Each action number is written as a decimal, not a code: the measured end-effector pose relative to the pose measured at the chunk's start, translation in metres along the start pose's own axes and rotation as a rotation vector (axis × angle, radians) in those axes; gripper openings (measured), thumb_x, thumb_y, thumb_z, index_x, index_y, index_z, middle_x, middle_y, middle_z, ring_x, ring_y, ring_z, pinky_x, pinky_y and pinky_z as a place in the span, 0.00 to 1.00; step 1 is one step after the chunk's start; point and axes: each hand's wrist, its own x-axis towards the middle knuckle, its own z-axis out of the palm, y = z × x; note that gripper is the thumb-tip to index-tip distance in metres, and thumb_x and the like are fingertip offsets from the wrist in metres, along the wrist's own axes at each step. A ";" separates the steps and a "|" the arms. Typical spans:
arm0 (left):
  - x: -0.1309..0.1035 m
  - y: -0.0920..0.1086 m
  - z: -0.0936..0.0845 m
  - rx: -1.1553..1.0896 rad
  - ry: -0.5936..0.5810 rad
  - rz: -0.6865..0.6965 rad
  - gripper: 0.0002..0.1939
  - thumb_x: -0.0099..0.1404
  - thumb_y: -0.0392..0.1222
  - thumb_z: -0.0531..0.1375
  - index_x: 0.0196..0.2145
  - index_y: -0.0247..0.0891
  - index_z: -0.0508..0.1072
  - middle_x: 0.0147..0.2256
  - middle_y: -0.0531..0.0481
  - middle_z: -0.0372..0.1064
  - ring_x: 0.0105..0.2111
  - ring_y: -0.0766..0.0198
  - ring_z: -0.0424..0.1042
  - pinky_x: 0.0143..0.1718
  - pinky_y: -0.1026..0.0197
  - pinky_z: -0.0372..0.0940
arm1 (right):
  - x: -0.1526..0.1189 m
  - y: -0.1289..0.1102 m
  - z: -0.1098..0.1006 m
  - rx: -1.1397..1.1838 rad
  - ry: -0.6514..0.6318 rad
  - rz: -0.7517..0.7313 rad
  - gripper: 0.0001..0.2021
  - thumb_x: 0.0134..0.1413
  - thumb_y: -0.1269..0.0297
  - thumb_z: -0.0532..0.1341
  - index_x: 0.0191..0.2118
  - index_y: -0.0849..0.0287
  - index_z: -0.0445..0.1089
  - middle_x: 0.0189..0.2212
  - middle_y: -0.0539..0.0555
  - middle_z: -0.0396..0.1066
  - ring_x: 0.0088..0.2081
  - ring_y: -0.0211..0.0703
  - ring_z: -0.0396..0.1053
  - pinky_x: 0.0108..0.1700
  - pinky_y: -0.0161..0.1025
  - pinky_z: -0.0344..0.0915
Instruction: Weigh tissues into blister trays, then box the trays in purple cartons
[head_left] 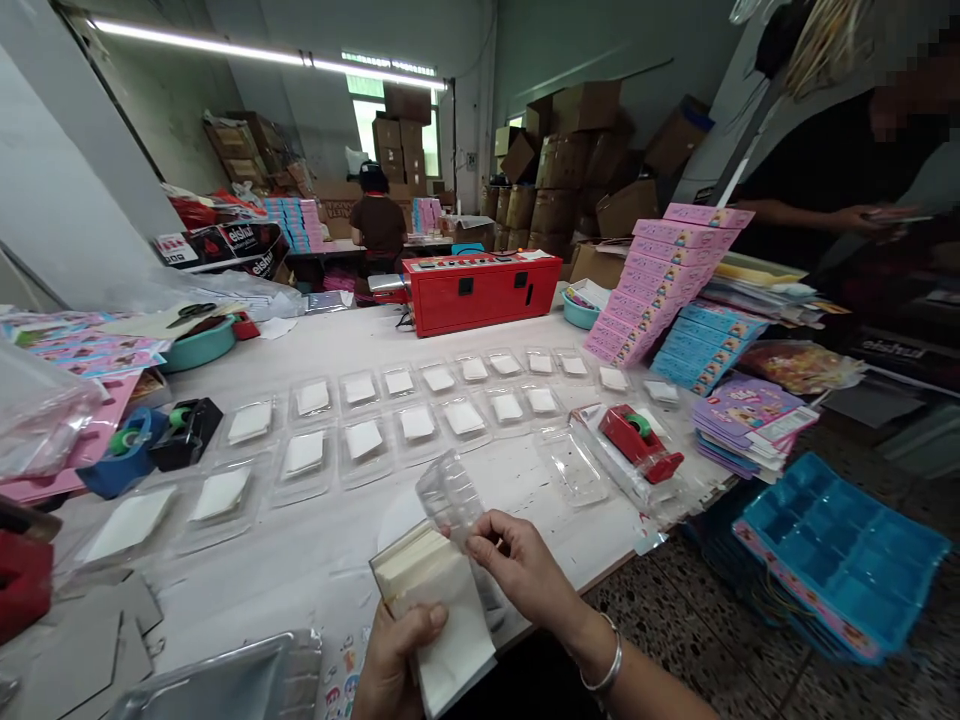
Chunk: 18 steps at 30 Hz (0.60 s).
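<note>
My left hand (405,650) is closed round a thick stack of cream paper sheets (442,610), thumb pressed on its face. Just above it, my right hand (517,560) pinches the edge of a clear plastic tray (451,490), which is tilted up against the top of the stack. Part of the plastic is hidden behind the paper and fingers. Beyond my hands, rows of similar clear trays with white paper pieces (364,438) lie across the table. One clear tray (574,468) without paper lies right of my hands.
A red tape dispenser (641,442) stands at right, near stacked pink boxes (652,275) and blue boxes (705,345). At left are black (186,435) and blue (124,450) dispensers. A red metal case (484,295) sits behind. Two other people are in view.
</note>
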 end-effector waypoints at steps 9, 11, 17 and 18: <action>0.013 0.004 0.014 -0.081 -0.012 -0.027 0.44 0.39 0.34 0.70 0.57 0.36 0.70 0.35 0.44 0.81 0.35 0.46 0.80 0.36 0.52 0.75 | 0.016 -0.006 -0.011 -0.121 0.076 -0.031 0.10 0.55 0.62 0.62 0.25 0.58 0.66 0.23 0.48 0.65 0.28 0.37 0.62 0.31 0.34 0.58; 0.017 0.007 0.009 -0.108 -0.011 -0.053 0.44 0.39 0.34 0.70 0.58 0.38 0.70 0.35 0.45 0.81 0.35 0.46 0.80 0.37 0.51 0.75 | 0.022 -0.003 -0.026 -0.010 0.038 0.019 0.14 0.53 0.55 0.64 0.25 0.57 0.65 0.22 0.47 0.64 0.28 0.37 0.62 0.32 0.34 0.60; 0.027 0.029 -0.024 -0.186 -0.002 -0.086 0.43 0.45 0.29 0.69 0.60 0.46 0.69 0.41 0.46 0.81 0.45 0.41 0.78 0.46 0.45 0.75 | 0.052 0.028 -0.097 0.015 -0.022 0.272 0.27 0.54 0.33 0.54 0.25 0.55 0.59 0.22 0.49 0.65 0.24 0.36 0.65 0.27 0.33 0.61; 0.028 0.033 -0.031 -0.181 -0.010 -0.088 0.43 0.46 0.28 0.68 0.60 0.47 0.69 0.42 0.46 0.81 0.47 0.40 0.77 0.48 0.43 0.74 | 0.057 0.037 -0.104 -0.023 -0.034 0.315 0.28 0.54 0.33 0.54 0.24 0.56 0.59 0.20 0.48 0.65 0.22 0.36 0.64 0.26 0.33 0.61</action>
